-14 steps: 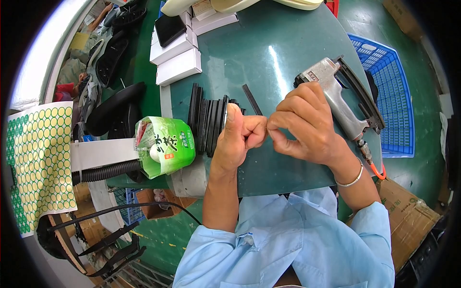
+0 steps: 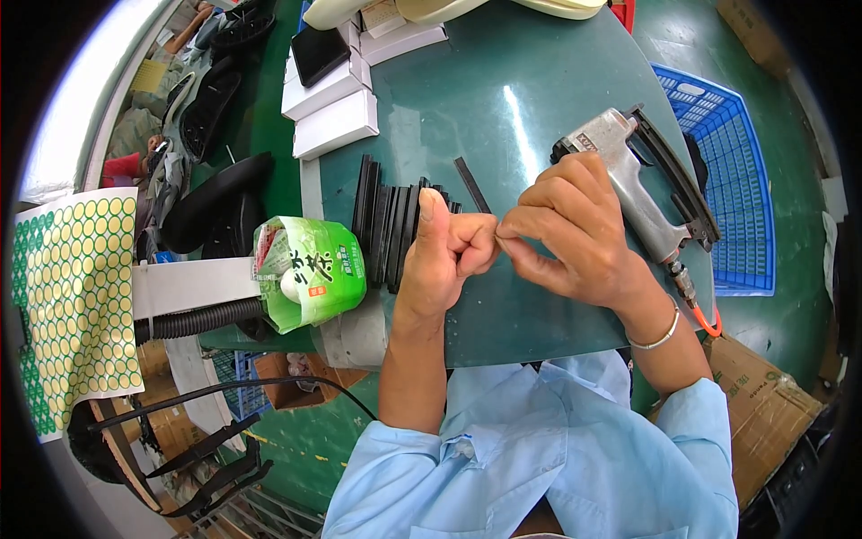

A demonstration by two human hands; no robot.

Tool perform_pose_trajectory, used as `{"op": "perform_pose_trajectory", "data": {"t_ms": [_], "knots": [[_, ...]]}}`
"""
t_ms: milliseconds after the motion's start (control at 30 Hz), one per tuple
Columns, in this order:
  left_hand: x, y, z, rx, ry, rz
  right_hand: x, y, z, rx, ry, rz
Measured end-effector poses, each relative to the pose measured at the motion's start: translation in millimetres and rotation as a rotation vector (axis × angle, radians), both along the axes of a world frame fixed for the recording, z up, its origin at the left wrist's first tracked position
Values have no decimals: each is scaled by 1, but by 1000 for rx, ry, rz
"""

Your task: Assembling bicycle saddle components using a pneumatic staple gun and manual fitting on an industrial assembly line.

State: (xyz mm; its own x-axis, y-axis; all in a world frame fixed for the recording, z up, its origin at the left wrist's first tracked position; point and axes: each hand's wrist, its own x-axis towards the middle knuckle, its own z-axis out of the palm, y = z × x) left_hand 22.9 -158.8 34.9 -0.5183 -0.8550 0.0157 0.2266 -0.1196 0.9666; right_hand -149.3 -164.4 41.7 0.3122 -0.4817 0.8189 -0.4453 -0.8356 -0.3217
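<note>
My left hand (image 2: 447, 244) is closed, its fingers curled in and its thumb raised. My right hand (image 2: 575, 225) pinches with thumb and forefinger right against the left hand's curled fingers. Whatever may be in either hand is hidden or too small to make out. Beside the left hand stands a row of black strips (image 2: 384, 229), partly covered by that hand. One loose black strip (image 2: 470, 184) lies on the green table (image 2: 467, 108), just beyond both hands. A silver and black air stapler (image 2: 628, 175) rests on the table behind the right hand.
An opened green bag (image 2: 332, 274) is left of the strips. White boxes (image 2: 337, 126) carry a black phone (image 2: 319, 58) at the far left. A blue plastic basket (image 2: 741, 180) stands right of the table. An orange hose (image 2: 709, 322) joins the stapler. Yellow-dotted sheets (image 2: 81, 296) hang at left.
My right thumb has straightened and its pinch has closed up slightly toward the left hand. The left hand has barely shifted.
</note>
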Motion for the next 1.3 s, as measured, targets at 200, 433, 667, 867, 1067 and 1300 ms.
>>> {"op": "perform_pose_trajectory", "data": {"t_ms": [200,433,667,867,1067,1300], "knots": [[-1,1,0,-11,-35,24,1,0,-1,-24,24,-1],[0,1,-2,-27,-56,26,2,0,1,-28,39,-11],[0,2,0,-12,-58,24,4,-1,-2,-21,7,-6],[-1,1,-1,-16,-50,14,2,-1,0,-15,4,-7],[-3,0,0,-5,-36,28,1,-2,-1,-10,-29,-12],[-5,-5,-11,155,459,-110,0,-2,0,146,-113,15]]}}
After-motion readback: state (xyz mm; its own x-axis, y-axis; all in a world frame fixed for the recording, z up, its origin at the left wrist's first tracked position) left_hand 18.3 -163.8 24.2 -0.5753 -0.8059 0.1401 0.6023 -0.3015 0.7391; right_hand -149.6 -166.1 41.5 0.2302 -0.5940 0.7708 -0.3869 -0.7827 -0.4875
